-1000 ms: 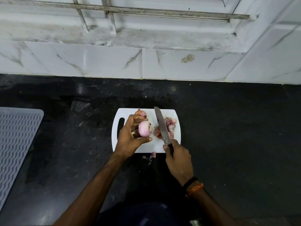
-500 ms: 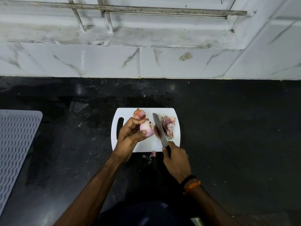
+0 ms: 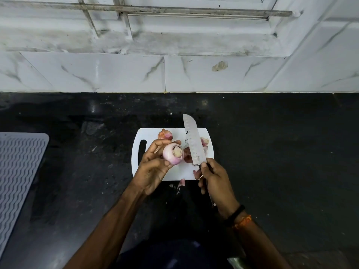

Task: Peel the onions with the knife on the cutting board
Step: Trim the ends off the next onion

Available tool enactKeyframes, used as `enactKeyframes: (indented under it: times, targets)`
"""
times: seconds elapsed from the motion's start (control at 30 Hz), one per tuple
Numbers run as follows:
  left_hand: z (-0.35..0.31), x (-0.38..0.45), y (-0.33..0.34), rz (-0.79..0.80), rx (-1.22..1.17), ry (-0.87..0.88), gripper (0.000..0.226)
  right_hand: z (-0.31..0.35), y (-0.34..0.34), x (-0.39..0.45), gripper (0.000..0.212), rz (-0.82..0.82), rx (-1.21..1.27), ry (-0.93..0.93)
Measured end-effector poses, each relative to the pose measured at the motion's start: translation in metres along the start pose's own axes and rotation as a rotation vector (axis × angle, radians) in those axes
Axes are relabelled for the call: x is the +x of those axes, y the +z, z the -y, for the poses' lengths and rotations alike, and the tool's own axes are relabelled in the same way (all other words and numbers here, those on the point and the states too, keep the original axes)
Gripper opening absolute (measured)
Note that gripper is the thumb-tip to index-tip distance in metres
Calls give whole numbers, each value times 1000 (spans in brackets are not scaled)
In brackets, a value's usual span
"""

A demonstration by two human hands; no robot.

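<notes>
Our left hand point(image 3: 153, 167) is closed around a peeled onion point(image 3: 173, 156), raised over the cutting board point(image 3: 147, 135), cut end facing right toward the knife point(image 3: 192, 142). Just beside it, our right hand point(image 3: 215, 183) grips the handle, blade pointing away from us. Bare counter point(image 3: 272, 152) lies open rightward.

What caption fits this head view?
Left hand holds a peeled onion above the cutting board; right hand raises the knife beside it.

The knife point(image 3: 193, 141) hides most of the peels point(image 3: 204, 143); the right hand point(image 3: 215, 181) covers its handle.
</notes>
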State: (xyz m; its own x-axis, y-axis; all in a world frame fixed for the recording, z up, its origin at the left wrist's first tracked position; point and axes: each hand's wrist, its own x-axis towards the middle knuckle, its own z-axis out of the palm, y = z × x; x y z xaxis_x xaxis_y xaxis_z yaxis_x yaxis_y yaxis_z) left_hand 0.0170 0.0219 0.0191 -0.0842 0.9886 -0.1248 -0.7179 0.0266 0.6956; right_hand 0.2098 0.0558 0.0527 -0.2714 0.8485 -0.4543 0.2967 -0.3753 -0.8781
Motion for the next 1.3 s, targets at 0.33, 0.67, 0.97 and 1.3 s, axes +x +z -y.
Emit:
enactKeyframes:
  times: [0.33, 0.67, 0.97, 1.3]
  targets:
    - [-1, 1, 2, 3, 126, 36, 62, 22, -8, -5, 22, 29, 47, -34]
    - [20, 3, -10, -135, 1269, 284, 48, -3, -5, -1, 22, 12, -572, -161]
    - [32, 10, -28, -104, 1620, 319, 41, -8, 5, -11, 25, -40, -736, -387]
    - [29, 15, -23, -77, 1710, 327, 39, -8, 13, -12, 43, -2, -762, -363]
